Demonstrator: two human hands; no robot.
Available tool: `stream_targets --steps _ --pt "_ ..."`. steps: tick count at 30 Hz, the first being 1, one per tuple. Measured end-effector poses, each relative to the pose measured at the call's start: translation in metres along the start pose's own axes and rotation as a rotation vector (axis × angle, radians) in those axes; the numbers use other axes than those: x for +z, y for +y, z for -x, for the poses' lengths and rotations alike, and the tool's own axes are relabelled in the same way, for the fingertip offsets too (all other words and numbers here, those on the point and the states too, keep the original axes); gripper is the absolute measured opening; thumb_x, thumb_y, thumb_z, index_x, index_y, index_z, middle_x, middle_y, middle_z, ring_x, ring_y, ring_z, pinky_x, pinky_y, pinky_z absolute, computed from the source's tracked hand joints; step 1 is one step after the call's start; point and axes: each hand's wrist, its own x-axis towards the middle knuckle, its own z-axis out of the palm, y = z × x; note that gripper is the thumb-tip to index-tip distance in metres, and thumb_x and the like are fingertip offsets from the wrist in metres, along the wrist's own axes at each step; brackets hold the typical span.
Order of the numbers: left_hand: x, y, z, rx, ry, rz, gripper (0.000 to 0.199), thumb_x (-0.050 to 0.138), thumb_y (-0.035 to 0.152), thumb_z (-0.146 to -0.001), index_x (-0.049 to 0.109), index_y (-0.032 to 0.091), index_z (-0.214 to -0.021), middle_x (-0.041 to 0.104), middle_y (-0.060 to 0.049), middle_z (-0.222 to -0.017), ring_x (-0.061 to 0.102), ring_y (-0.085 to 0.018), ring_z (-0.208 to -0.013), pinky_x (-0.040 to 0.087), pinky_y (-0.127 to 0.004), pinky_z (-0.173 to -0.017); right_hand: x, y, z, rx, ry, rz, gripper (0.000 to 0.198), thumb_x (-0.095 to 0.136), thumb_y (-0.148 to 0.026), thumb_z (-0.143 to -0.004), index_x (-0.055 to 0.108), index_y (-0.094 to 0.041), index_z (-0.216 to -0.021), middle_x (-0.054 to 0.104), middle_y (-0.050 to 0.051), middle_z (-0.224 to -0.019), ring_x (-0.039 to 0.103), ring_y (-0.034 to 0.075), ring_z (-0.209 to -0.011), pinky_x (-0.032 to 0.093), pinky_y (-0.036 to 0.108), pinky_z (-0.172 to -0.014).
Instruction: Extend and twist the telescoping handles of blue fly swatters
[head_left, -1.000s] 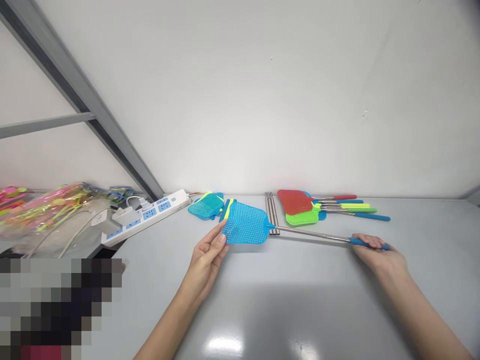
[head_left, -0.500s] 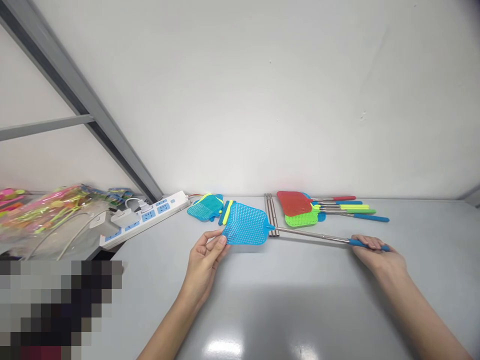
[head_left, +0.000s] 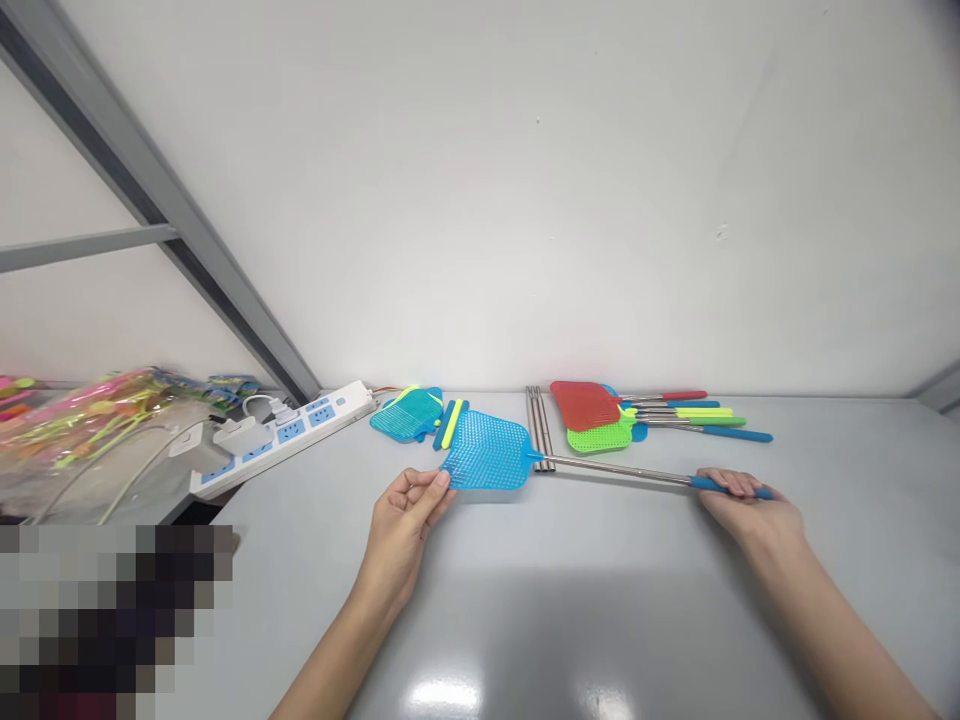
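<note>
A blue fly swatter (head_left: 491, 452) with a perforated head and a metal rod stretches between my hands, above the grey table. My left hand (head_left: 409, 510) pinches the lower left corner of its head between thumb and fingers. Around its blue handle grip (head_left: 712, 484) my right hand (head_left: 746, 505) is closed. Behind the swatter lie several metal rods (head_left: 538, 420), side by side. Blue and yellow grip sleeves (head_left: 451, 425) rest just left of them, partly behind the head. Farther left is a pile of loose blue swatter heads (head_left: 409, 415) with a yellow edge showing.
Whole swatters with red (head_left: 585, 403) and green heads (head_left: 600, 438) are stacked against the wall, handles pointing right. A white power strip (head_left: 285, 440) with plugged-in adapters stands at the left. Beyond it are plastic bags of colourful items (head_left: 97, 410). A grey metal post (head_left: 187, 230) slants down behind.
Both hands keep their hold on the blue fly swatter, which stays almost level. The whole view has shifted slightly, with things appearing a little farther left.
</note>
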Motion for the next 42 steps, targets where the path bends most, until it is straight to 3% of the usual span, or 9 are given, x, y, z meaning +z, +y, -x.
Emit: stream_targets --steps 3,10,17,27,37,42 --pt "0.001 0.000 0.000 -0.014 0.012 -0.004 0.019 0.070 0.020 -0.055 0.054 0.014 -0.063 0.053 0.007 -0.052 0.054 -0.005 -0.061 0.045 -0.018 -0.077 -0.002 0.000 -0.003 -0.013 -0.017 -0.007 0.012 0.028 -0.013 -0.056 0.018 -0.018 -0.055 0.018 -0.007 -0.039 0.025 0.007 -0.026 0.026 0.020 -0.033" --pt "-0.002 -0.004 -0.001 -0.014 0.011 -0.031 0.016 0.067 0.020 -0.059 0.054 0.015 -0.066 0.050 0.008 -0.050 0.053 -0.004 -0.061 0.045 -0.017 -0.077 0.003 0.003 0.001 0.011 0.080 -0.106 0.010 0.028 -0.011 -0.055 0.022 -0.019 -0.056 0.018 -0.007 -0.038 0.022 0.007 -0.027 0.023 0.020 -0.031" --pt "0.002 -0.002 0.001 -0.017 -0.002 -0.047 0.036 0.066 0.023 -0.060 0.057 0.016 -0.094 0.063 0.001 -0.072 0.058 -0.008 -0.067 0.048 -0.020 -0.072 0.006 0.004 0.003 0.016 0.099 -0.074 0.011 0.027 -0.009 -0.055 0.021 -0.018 -0.054 0.019 -0.007 -0.038 0.021 0.007 -0.027 0.023 0.020 -0.031" --pt "-0.002 -0.007 -0.004 0.003 0.054 -0.104 0.024 0.069 0.025 -0.056 0.059 0.012 -0.073 0.063 0.000 -0.078 0.057 -0.006 -0.064 0.048 -0.018 -0.070 0.006 0.004 0.003 0.004 0.116 -0.088 0.013 0.028 -0.007 -0.052 0.021 -0.018 -0.053 0.018 -0.007 -0.036 0.021 0.007 -0.026 0.022 0.020 -0.030" --pt "-0.004 -0.010 -0.007 -0.020 0.067 -0.154 0.023 0.069 0.025 -0.056 0.053 0.011 -0.065 0.058 0.002 -0.066 0.054 -0.005 -0.060 0.049 -0.018 -0.067 0.006 0.004 0.004 -0.021 0.075 -0.088 0.012 0.027 -0.009 -0.049 0.023 -0.018 -0.054 0.020 -0.007 -0.036 0.022 0.007 -0.026 0.022 0.019 -0.029" --pt "0.000 -0.009 -0.003 -0.067 0.013 -0.128 0.025 0.066 0.027 -0.060 0.045 0.014 -0.055 0.052 0.005 -0.053 0.051 -0.006 -0.052 0.049 -0.019 -0.056 0.008 0.006 0.006 0.001 0.063 -0.073 0.012 0.027 -0.008 -0.049 0.022 -0.018 -0.053 0.020 -0.007 -0.036 0.021 0.006 -0.025 0.021 0.019 -0.029"
